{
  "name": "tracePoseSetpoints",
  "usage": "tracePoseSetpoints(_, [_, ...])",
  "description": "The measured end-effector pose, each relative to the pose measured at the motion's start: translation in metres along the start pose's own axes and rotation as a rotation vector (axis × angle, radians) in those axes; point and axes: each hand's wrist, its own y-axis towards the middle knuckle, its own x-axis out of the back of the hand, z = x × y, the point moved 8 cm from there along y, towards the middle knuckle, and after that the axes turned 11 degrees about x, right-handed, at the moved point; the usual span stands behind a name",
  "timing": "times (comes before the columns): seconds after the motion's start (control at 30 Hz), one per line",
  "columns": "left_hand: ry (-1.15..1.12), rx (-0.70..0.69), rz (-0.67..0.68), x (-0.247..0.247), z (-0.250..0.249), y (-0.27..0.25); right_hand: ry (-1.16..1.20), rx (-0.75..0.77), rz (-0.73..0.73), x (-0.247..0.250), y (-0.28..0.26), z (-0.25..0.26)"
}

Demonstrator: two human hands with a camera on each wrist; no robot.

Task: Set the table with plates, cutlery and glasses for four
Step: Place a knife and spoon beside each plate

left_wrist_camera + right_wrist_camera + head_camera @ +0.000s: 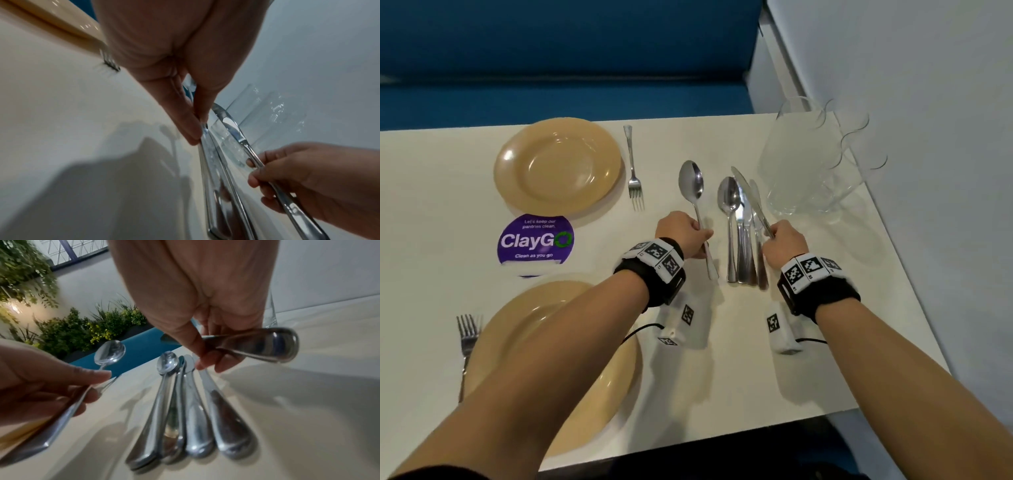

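Note:
My left hand (697, 229) pinches the handle of a steel spoon (691, 183) whose bowl points away from me; in the left wrist view the fingertips (193, 129) press the spoon handle (204, 129). My right hand (777, 234) grips a table knife (748, 193) by its handle (257, 344), blade tilted up to the far left. Between the hands lies a pile of cutlery (739, 250), a spoon and several knives side by side (185, 418). Two tan plates sit at left, one far (558, 166) and one near (616, 377), each with a fork (633, 168) (468, 339).
Several clear glasses (808, 161) stand clustered at the table's far right corner, close behind the knife. A purple ClayGo sticker (536, 240) lies between the plates. The white table (825, 359) ends at a wall on the right and a blue bench beyond.

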Motion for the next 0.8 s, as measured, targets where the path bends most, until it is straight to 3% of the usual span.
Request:
tracePoseSetpoints(0.13, [-0.074,-0.032,-0.036,0.033,0.013,-0.018,-0.013,0.073,0.067,-0.021,-0.019,0.032])
tracePoseSetpoints(0.37, [-0.119,-0.065,-0.094,0.077,0.044,-0.043,-0.052,0.137,0.353,-0.103,-0.069,0.075])
tracePoseSetpoints(0.6, [-0.142,-0.076,-0.122,0.092,0.072,-0.063,-0.227,0.203,0.312,-0.138,-0.101,0.077])
tracePoseSetpoints(0.8, [-0.167,-0.046,-0.092,0.084,0.093,-0.076,-0.284,0.274,0.268,-0.136,-0.118,0.075])
